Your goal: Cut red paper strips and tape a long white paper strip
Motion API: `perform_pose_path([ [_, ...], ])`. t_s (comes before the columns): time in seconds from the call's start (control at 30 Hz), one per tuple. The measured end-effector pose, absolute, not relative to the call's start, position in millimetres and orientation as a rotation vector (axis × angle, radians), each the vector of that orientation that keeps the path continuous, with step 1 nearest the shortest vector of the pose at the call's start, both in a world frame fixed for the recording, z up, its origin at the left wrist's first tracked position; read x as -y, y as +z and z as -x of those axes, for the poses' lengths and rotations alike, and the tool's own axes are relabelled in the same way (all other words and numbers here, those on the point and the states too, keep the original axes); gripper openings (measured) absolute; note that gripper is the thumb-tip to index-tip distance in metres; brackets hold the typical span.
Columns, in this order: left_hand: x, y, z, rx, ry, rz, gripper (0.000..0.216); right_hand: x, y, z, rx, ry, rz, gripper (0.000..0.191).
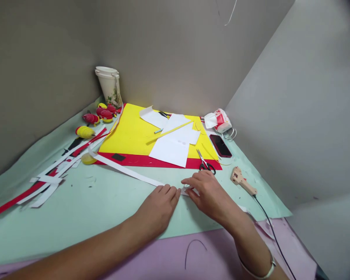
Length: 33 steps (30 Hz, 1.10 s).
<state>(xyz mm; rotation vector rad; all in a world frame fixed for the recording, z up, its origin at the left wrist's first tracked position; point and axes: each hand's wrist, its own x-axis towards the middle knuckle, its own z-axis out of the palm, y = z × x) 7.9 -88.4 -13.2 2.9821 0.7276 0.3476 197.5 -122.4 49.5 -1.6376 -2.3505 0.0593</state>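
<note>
A long white paper strip (128, 170) runs slantwise across the pale green cover towards my hands. My left hand (159, 208) presses its curled fingers on the strip near its right end. Just to the right, my right hand (208, 194) bends its thumb and index finger around the strip's end, where a small thin curl shows between them. Its other fingers are folded and partly hidden. Black-handled scissors (205, 163) lie just beyond the right hand. A cream glue gun (242, 181) with a black cord rests further right.
Yellow and red sheets (119, 132) lie at the back under white paper pieces (172, 149). On the left are loose strips (51, 179), a tape roll (88, 158), small red and yellow figures (106, 114) and a white bucket (109, 85). A phone (221, 146) and tissue pack (221, 121) are right.
</note>
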Motion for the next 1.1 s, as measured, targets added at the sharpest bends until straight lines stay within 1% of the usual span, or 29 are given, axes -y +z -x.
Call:
perform_pose_path([
  [0.17,79.3,-10.9,-6.8,-0.856,0.65,-2.527,0.027,118.4,52.4,-193.2,2.396,0.078,1.611,0.025],
  [0.23,73.3,-7.9,-6.8,-0.907,0.707,-2.344,0.019,114.4,57.3,-188.7,2.452,0.125,1.586,0.027],
  [0.33,66.2,-3.2,-7.5,-0.977,0.691,-2.117,0.016,108.0,63.2,-179.1,2.477,0.182,1.558,0.03],
  [0.5,62.4,2.9,-10.0,-0.998,0.621,-1.892,0.016,102.9,60.4,-163.8,2.367,0.389,1.466,0.05],
  [0.57,61.9,4.4,-11.1,-0.991,0.605,-1.876,0.017,100.9,57.6,-165.1,2.271,0.396,1.377,0.05],
  [0.6,61.7,4.9,-11.5,-0.99,0.603,-1.867,0.017,99.3,56.4,-169.0,2.207,0.348,1.362,0.048],
  [0.67,61.4,5.3,-12.3,-1.003,0.598,-1.835,0.02,94.2,53.8,-183.5,2.065,0.182,1.462,0.038],
  [0.73,61.2,5.0,-12.9,-1.023,0.591,-1.795,0.022,87.3,50.1,-204.7,1.921,0.004,1.762,0.034],
  [0.83,61.3,4.3,-13.0,-1.028,0.607,-1.748,0.022,76.4,41.5,-236.9,1.837,-0.019,2.315,0.035],
  [0.97,61.4,6.0,-12.4,-1.016,0.609,-1.71,0.024,66.9,30.8,-257.8,1.864,0.026,2.434,0.026],
  [1.1,61.2,8.5,-11.9,-1.021,0.62,-1.685,0.025,64.0,28.9,-256.3,1.883,0.013,2.46,0.025],
])
